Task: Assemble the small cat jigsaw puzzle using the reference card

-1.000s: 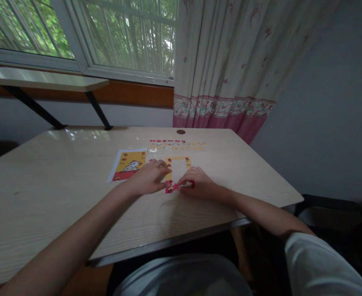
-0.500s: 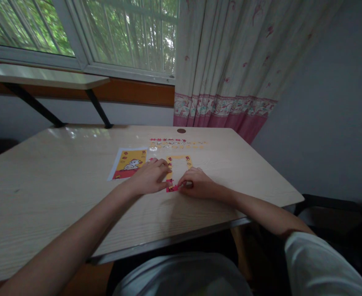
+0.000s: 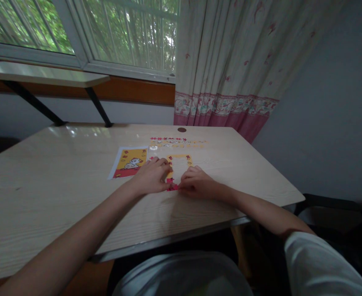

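Note:
A partly joined jigsaw puzzle (image 3: 180, 156) lies flat on the desk as a yellow and red border around bare wood. My left hand (image 3: 153, 174) rests along its left side, fingers and thumb apart, thumb at the red lower left corner. At the bottom edge, my right hand (image 3: 197, 183) has its fingers curled and pinched on a small puzzle piece, mostly hidden by the fingertips. Left of the puzzle lies a picture sheet (image 3: 130, 163) with a white cartoon animal on yellow and red, its right edge partly behind my left hand.
Loose puzzle pieces (image 3: 177, 142), red, yellow and white, lie in rows beyond the puzzle. A few red pieces (image 3: 151, 158) are beside my left fingers. The wooden desk (image 3: 60, 197) has a raised shelf (image 3: 45, 75) at the back left. A curtain (image 3: 224, 82) hangs behind.
My right fingers have closed tighter and lowered against the puzzle's bottom edge, covering more of it. My left hand has barely shifted. The view has tipped slightly.

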A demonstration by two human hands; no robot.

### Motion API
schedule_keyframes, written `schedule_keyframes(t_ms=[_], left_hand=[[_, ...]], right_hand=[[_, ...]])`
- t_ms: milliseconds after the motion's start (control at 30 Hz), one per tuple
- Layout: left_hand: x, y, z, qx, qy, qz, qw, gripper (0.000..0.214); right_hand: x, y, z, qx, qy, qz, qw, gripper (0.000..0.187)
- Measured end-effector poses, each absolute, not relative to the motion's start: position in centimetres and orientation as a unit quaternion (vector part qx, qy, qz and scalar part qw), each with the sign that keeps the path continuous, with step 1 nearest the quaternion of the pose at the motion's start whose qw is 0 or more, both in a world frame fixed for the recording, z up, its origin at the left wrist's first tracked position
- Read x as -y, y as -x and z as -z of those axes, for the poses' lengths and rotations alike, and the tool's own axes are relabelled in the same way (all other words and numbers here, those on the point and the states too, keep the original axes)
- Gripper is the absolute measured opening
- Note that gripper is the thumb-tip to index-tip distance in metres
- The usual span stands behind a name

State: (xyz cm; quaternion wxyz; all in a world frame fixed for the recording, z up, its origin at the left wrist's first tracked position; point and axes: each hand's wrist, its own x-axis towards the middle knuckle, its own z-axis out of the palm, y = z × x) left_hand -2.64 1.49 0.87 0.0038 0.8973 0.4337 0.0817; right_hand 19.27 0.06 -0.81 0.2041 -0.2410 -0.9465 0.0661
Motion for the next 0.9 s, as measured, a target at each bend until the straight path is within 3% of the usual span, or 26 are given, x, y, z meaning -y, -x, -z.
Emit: schedule_keyframes(t_ms=[233,333,733,900], left_hand=[[-2.9,4.2,-1.2,-0.404,-0.9,-0.156,0.055,0.048],[-4.9,6.5,-0.8,-0.463,-0.864,-0.198,0.019,0.039],[-6.7,7.4,0.6,-0.512,-0.847,-0.107,-0.088,0.035],[-7.3,8.1,0.9,-0.525,-0.841,-0.111,-0.07,0.036]], right_hand=[[-0.8,-20.0,0.5,0.941,0.242,-0.088,0.218,0.012],[-2.3,-21.2,0.5,0.923,0.29,-0.073,0.24,0.015],[-5.3,-23.9,1.0,0.889,0.388,-0.011,0.244,0.018],[-5.3,-23.7,0.9,0.889,0.382,-0.014,0.254,0.017]])
